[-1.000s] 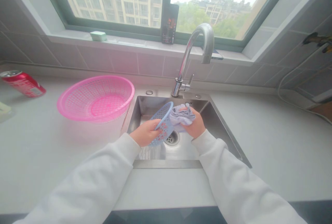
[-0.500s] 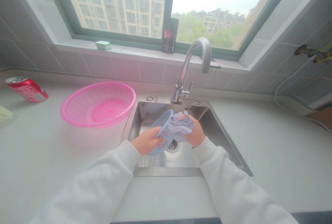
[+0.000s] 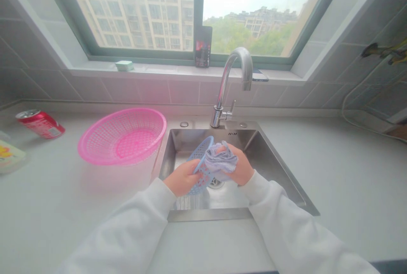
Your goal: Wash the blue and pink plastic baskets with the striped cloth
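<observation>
Both forearms, in white sleeves, reach forward and inward over a stainless steel sink (image 3: 203,136). The left hand (image 3: 182,177) is closed around a small blue plastic basket (image 3: 199,155), which stands tilted on its side above the drain (image 3: 216,184). The right hand (image 3: 241,166) grips a bunched pale lilac cloth (image 3: 220,161), pressing it against the basket's inner side. The chrome faucet (image 3: 233,75) rises at 12 o'clock from the sink. A pink plastic basket (image 3: 121,136) sits on the tabletop (image 3: 63,214) at 9 o'clock, with a red soda can (image 3: 40,124) lying beyond it.
</observation>
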`<control>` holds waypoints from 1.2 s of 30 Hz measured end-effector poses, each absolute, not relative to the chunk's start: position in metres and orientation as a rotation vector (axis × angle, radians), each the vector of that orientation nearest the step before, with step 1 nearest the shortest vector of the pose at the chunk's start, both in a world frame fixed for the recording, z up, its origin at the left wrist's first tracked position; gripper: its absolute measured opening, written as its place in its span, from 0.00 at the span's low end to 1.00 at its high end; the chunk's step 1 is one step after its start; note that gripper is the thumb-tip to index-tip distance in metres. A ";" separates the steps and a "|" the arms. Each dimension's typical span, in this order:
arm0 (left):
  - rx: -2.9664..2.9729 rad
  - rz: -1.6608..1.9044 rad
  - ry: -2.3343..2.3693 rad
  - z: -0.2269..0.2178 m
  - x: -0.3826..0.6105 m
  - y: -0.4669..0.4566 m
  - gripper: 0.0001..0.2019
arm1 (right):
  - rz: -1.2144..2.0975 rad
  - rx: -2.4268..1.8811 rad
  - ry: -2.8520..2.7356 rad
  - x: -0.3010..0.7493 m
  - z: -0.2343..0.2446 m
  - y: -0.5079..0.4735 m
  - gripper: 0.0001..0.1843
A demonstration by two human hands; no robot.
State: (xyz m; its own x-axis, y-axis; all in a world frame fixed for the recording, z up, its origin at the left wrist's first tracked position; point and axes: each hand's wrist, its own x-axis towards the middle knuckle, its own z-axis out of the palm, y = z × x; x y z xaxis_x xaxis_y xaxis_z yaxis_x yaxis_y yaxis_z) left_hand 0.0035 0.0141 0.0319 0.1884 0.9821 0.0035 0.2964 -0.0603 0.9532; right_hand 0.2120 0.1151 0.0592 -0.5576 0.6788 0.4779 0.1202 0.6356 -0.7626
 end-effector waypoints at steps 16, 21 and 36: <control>1.458 0.952 1.258 0.026 0.003 0.018 0.20 | 0.850 -0.785 -1.941 0.226 0.047 0.142 0.07; 1.496 0.948 1.413 0.020 0.005 0.020 0.07 | 0.894 -0.735 -1.917 0.224 0.053 0.130 0.10; 1.640 0.733 1.737 0.042 0.008 0.020 0.09 | 0.907 -0.778 -1.902 0.225 0.046 0.136 0.12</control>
State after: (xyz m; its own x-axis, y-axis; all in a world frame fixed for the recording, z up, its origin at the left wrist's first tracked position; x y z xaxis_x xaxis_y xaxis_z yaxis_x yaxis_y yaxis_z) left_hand 0.0081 0.0199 0.0415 -0.0250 0.9972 -0.0705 0.6456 0.0700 0.7605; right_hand 0.2248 0.1362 0.0462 -0.4303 0.7918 0.4335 0.1618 0.5401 -0.8259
